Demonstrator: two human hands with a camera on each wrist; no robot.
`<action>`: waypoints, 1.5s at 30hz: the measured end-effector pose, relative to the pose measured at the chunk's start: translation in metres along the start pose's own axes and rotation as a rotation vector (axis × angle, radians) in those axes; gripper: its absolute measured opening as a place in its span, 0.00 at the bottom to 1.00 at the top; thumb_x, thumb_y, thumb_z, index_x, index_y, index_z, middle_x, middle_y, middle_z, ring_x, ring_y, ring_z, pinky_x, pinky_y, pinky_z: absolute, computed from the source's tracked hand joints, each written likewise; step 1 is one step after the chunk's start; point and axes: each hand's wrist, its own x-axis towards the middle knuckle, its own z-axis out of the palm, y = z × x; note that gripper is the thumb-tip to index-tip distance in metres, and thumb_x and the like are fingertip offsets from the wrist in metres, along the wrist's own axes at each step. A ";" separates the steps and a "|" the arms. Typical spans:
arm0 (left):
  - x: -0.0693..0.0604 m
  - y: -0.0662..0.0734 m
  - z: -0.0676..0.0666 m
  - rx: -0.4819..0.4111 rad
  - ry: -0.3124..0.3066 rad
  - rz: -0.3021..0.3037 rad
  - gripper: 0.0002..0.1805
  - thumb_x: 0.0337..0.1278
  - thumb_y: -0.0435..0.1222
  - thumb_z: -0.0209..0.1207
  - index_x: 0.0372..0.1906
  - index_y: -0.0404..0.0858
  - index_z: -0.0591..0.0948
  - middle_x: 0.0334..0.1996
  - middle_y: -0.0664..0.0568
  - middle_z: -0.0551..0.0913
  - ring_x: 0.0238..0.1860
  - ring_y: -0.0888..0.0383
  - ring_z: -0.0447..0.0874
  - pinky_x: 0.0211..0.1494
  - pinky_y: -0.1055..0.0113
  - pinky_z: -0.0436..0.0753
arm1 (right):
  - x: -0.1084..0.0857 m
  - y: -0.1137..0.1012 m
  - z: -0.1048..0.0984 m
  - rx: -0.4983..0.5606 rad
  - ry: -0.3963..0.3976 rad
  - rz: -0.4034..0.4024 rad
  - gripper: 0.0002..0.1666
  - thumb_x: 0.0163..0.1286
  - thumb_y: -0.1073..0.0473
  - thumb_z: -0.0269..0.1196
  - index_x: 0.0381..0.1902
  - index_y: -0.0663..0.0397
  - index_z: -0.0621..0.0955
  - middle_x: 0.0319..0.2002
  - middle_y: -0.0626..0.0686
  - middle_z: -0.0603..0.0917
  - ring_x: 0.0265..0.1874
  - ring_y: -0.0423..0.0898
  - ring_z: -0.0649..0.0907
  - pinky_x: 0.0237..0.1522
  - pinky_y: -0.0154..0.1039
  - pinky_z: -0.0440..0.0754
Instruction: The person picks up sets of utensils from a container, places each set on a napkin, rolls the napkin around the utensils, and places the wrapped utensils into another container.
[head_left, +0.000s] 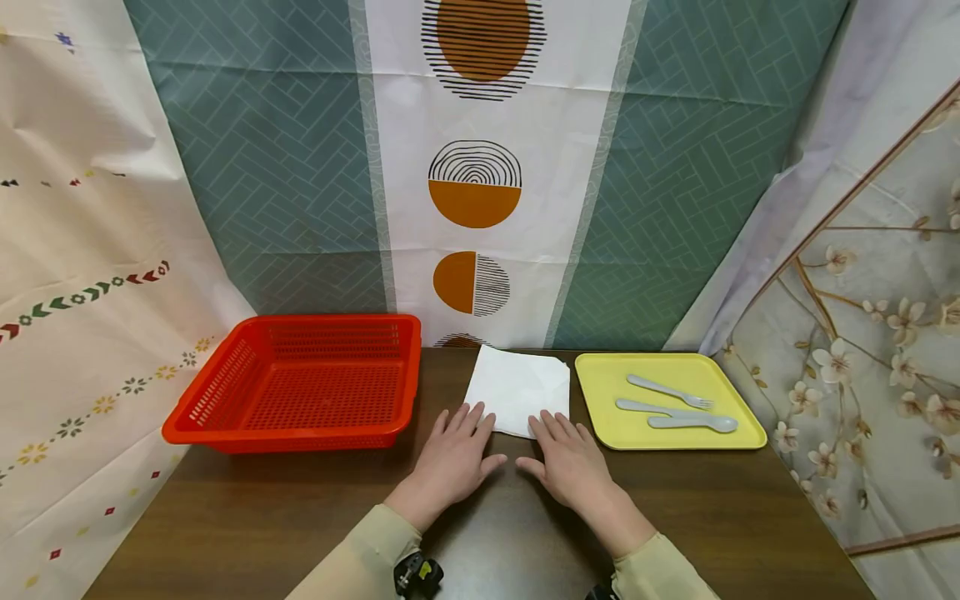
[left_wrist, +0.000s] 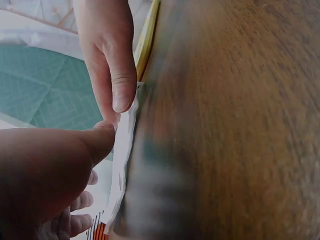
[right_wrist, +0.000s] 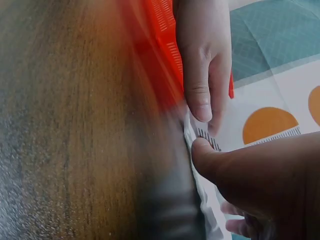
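Observation:
A white folded napkin lies flat on the brown table, between the red basket and the yellow tray. My left hand rests with straight, spread fingers at its near left corner. At the near right corner, the fingertips of my right hand touch it in the same way. Both thumbs point inward, apart from each other. In the left wrist view, the napkin's layered edge shows low on the table beside the hands. The right wrist view shows that edge too, partly behind the right thumb.
A red plastic basket with perforated walls stands at the left. On the right, a yellow tray carries a grey fork, a knife and a spoon. Patterned cloths hang behind and at both sides.

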 end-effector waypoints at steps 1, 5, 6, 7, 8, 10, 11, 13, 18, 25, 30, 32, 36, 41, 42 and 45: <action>0.000 0.000 0.001 -0.003 -0.005 0.000 0.39 0.81 0.61 0.57 0.81 0.40 0.75 0.83 0.41 0.69 0.83 0.39 0.66 0.82 0.34 0.62 | 0.000 0.000 0.000 0.001 -0.003 -0.002 0.43 0.81 0.36 0.64 0.81 0.59 0.74 0.80 0.64 0.72 0.81 0.65 0.70 0.78 0.68 0.66; 0.001 0.000 0.004 -0.012 -0.025 0.001 0.39 0.81 0.61 0.57 0.82 0.41 0.74 0.83 0.41 0.69 0.83 0.40 0.65 0.82 0.34 0.61 | 0.000 0.002 0.002 0.004 -0.020 -0.004 0.43 0.82 0.37 0.64 0.80 0.59 0.74 0.80 0.64 0.72 0.80 0.65 0.70 0.77 0.68 0.67; 0.001 0.001 0.004 -0.013 -0.029 0.001 0.39 0.81 0.61 0.57 0.82 0.41 0.74 0.83 0.41 0.68 0.83 0.40 0.65 0.83 0.34 0.61 | 0.001 0.002 0.002 0.003 -0.025 -0.003 0.43 0.82 0.37 0.64 0.80 0.59 0.74 0.80 0.64 0.72 0.81 0.65 0.70 0.78 0.67 0.67; 0.001 0.001 0.005 -0.012 -0.031 0.001 0.39 0.81 0.62 0.57 0.82 0.41 0.74 0.83 0.42 0.68 0.83 0.40 0.65 0.83 0.34 0.61 | 0.001 0.002 0.003 0.002 -0.031 -0.002 0.43 0.82 0.36 0.64 0.80 0.59 0.74 0.80 0.64 0.72 0.81 0.64 0.69 0.78 0.67 0.67; 0.002 0.001 0.005 -0.010 -0.034 0.002 0.39 0.81 0.62 0.57 0.82 0.41 0.74 0.83 0.42 0.68 0.83 0.40 0.65 0.83 0.34 0.61 | 0.001 0.002 0.003 0.001 -0.036 0.000 0.43 0.82 0.36 0.64 0.81 0.59 0.74 0.80 0.63 0.72 0.81 0.64 0.69 0.78 0.67 0.67; 0.002 0.001 0.005 -0.007 -0.034 0.003 0.39 0.81 0.62 0.57 0.82 0.41 0.74 0.83 0.42 0.69 0.83 0.41 0.65 0.83 0.34 0.61 | 0.000 0.003 0.003 -0.002 -0.046 0.003 0.43 0.82 0.36 0.63 0.81 0.58 0.74 0.80 0.63 0.72 0.81 0.64 0.69 0.78 0.67 0.66; 0.002 0.001 0.006 -0.005 -0.035 0.004 0.39 0.81 0.62 0.57 0.82 0.41 0.74 0.83 0.42 0.69 0.83 0.41 0.66 0.82 0.34 0.61 | 0.000 0.003 0.004 -0.003 -0.049 0.005 0.43 0.82 0.36 0.63 0.81 0.58 0.74 0.80 0.63 0.72 0.81 0.64 0.69 0.78 0.67 0.66; 0.002 0.002 0.006 -0.003 -0.035 0.006 0.39 0.81 0.62 0.57 0.81 0.41 0.75 0.82 0.42 0.70 0.82 0.41 0.67 0.82 0.34 0.62 | 0.000 0.003 0.004 -0.001 -0.054 0.006 0.42 0.82 0.36 0.63 0.81 0.58 0.74 0.80 0.63 0.72 0.81 0.64 0.69 0.78 0.67 0.66; 0.003 0.001 0.009 -0.014 -0.051 -0.003 0.38 0.80 0.61 0.58 0.79 0.40 0.78 0.80 0.42 0.73 0.80 0.41 0.70 0.83 0.36 0.61 | -0.001 0.004 0.007 0.007 -0.071 0.006 0.42 0.83 0.36 0.63 0.81 0.58 0.75 0.80 0.63 0.72 0.80 0.65 0.70 0.78 0.67 0.66; 0.003 0.000 0.011 -0.029 -0.095 -0.013 0.38 0.79 0.61 0.59 0.78 0.40 0.78 0.80 0.42 0.74 0.81 0.42 0.70 0.84 0.36 0.59 | -0.002 0.005 0.007 0.014 -0.100 0.016 0.43 0.82 0.35 0.62 0.81 0.57 0.74 0.81 0.62 0.71 0.81 0.64 0.69 0.78 0.66 0.66; 0.004 -0.001 0.009 -0.042 -0.108 -0.018 0.38 0.79 0.62 0.59 0.79 0.41 0.78 0.80 0.43 0.74 0.81 0.43 0.70 0.84 0.35 0.58 | -0.002 0.005 0.006 0.012 -0.103 0.009 0.43 0.83 0.35 0.62 0.81 0.57 0.74 0.82 0.62 0.70 0.81 0.64 0.69 0.78 0.66 0.66; 0.004 -0.001 0.009 -0.046 -0.112 -0.020 0.38 0.79 0.62 0.58 0.79 0.41 0.78 0.80 0.43 0.74 0.81 0.43 0.70 0.84 0.35 0.58 | -0.002 0.005 0.006 0.012 -0.101 0.006 0.42 0.83 0.35 0.62 0.81 0.57 0.74 0.81 0.62 0.71 0.81 0.64 0.69 0.78 0.65 0.67; 0.003 -0.002 0.008 -0.056 -0.118 -0.021 0.38 0.79 0.61 0.59 0.79 0.40 0.78 0.80 0.42 0.74 0.81 0.43 0.69 0.84 0.36 0.58 | -0.003 0.005 0.006 0.013 -0.101 0.002 0.42 0.82 0.36 0.63 0.81 0.57 0.74 0.81 0.63 0.71 0.80 0.64 0.70 0.78 0.65 0.67; 0.002 -0.003 0.007 -0.062 -0.112 -0.017 0.38 0.79 0.60 0.60 0.78 0.40 0.78 0.79 0.42 0.74 0.81 0.42 0.69 0.84 0.36 0.59 | -0.004 0.005 0.006 0.015 -0.108 0.003 0.42 0.82 0.35 0.63 0.81 0.56 0.74 0.81 0.62 0.71 0.81 0.64 0.69 0.78 0.65 0.67; 0.001 -0.003 0.007 -0.063 -0.112 -0.016 0.38 0.79 0.61 0.60 0.78 0.40 0.78 0.79 0.42 0.74 0.81 0.42 0.69 0.84 0.36 0.59 | -0.004 0.005 0.006 0.015 -0.109 0.003 0.42 0.82 0.35 0.63 0.81 0.56 0.74 0.82 0.62 0.71 0.81 0.64 0.69 0.78 0.65 0.67; 0.002 -0.005 0.007 -0.061 -0.123 -0.019 0.38 0.79 0.61 0.59 0.79 0.40 0.78 0.80 0.43 0.74 0.81 0.42 0.69 0.84 0.35 0.59 | -0.004 0.005 0.006 0.017 -0.113 -0.001 0.42 0.82 0.35 0.63 0.81 0.55 0.74 0.82 0.62 0.71 0.81 0.64 0.69 0.79 0.65 0.67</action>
